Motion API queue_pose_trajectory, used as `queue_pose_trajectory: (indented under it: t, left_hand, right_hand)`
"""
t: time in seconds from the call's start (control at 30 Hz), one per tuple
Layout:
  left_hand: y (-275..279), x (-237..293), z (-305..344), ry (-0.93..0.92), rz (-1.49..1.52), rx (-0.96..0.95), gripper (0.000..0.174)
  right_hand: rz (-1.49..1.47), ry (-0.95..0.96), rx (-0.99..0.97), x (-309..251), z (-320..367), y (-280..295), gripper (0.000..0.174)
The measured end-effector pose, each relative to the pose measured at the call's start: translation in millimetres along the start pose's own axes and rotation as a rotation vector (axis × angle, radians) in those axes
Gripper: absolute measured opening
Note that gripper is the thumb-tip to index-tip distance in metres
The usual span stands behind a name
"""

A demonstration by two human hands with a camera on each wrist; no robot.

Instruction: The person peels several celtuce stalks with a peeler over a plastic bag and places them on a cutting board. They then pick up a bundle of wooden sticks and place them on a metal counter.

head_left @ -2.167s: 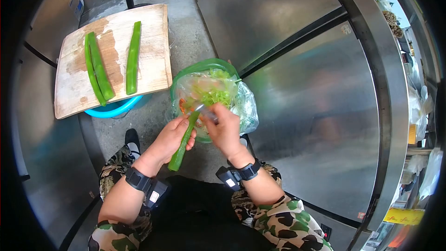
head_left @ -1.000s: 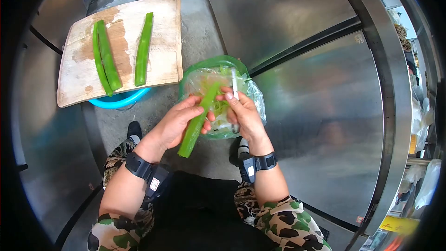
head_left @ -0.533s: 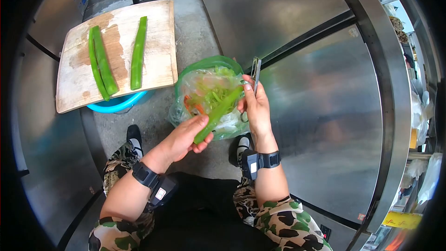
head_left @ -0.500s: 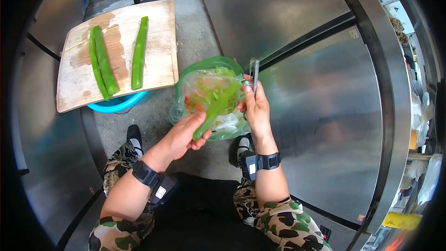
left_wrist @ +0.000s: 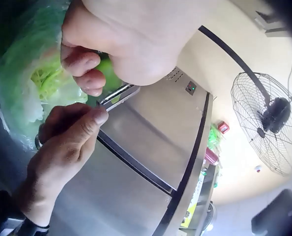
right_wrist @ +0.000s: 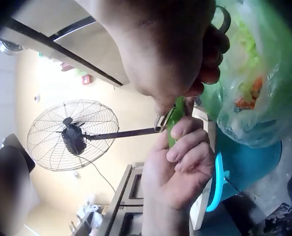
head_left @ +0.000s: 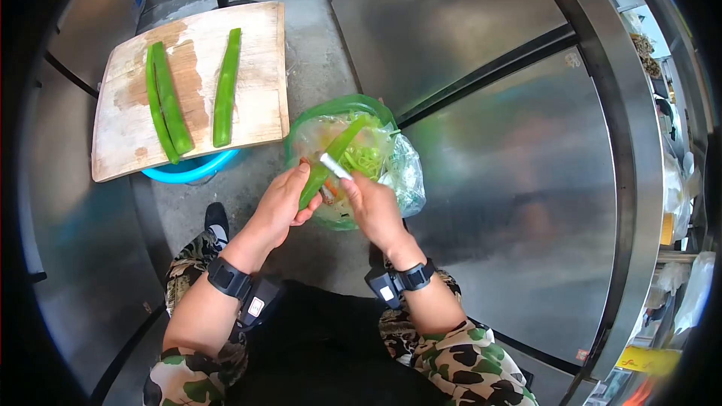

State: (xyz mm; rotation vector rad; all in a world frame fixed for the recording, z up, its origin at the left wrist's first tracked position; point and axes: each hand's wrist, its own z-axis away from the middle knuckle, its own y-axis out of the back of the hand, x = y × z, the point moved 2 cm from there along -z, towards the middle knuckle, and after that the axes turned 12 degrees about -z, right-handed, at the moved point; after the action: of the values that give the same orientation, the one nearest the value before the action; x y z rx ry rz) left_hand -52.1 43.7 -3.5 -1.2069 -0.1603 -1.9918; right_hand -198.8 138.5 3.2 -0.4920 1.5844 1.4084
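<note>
My left hand (head_left: 280,201) grips the lower end of a long green celtuce stem (head_left: 344,140), which slants up and away over the bag. In my right hand (head_left: 376,209) is a metal peeler (head_left: 335,166), held across the stem just beyond my left fingers. The left wrist view shows the peeler's bright frame (left_wrist: 120,94) between the hands. Seen from the right wrist, the left fingers (right_wrist: 187,146) curl round the stem (right_wrist: 176,118). Beneath both hands sits a green plastic bag (head_left: 410,177) with pale green peelings (head_left: 366,159) and some orange scraps inside.
A wooden cutting board (head_left: 259,98) at the left bears a few long green stems (head_left: 226,90). It lies over a blue tub (head_left: 188,171). Steel cabinet doors (head_left: 519,173) stand close on the right. A wire fan (left_wrist: 269,118) is by the wall.
The peeler, held upright off to the right half a second ago, has come left and down onto the stem with my right hand. My left hand has shifted slightly left and up.
</note>
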Motion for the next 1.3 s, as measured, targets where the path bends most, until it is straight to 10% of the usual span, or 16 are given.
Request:
queue_pose_trajectory:
  t: [0.2,0.6,0.93,1.13,1.3]
  left_hand:
    - [0,8,12,-0.035,-0.068,-0.131,0.034]
    - [12,4,-3,-0.021,0.162,0.036,0.031]
    - [6,12,9,-0.043,-0.015,-0.067,0.034]
    - [14,6,3,-0.084,0.039,0.007,0.039]
    - [12,7,1,-0.122,-0.082,0.038,0.040]
  right_hand:
    - [0.055,-0.172,0.346,57,-26,41,0.039]
    - [-0.102,0.099,-0.103,-5,2,-9,0.031]
    - [-0.139,-0.180,0.415,47,-27,48,0.044]
    - [-0.110,-0.042,0.005,-10,0,5,0.032]
    - [-0.007,-0.031,0.039,1,-3,0,0.031]
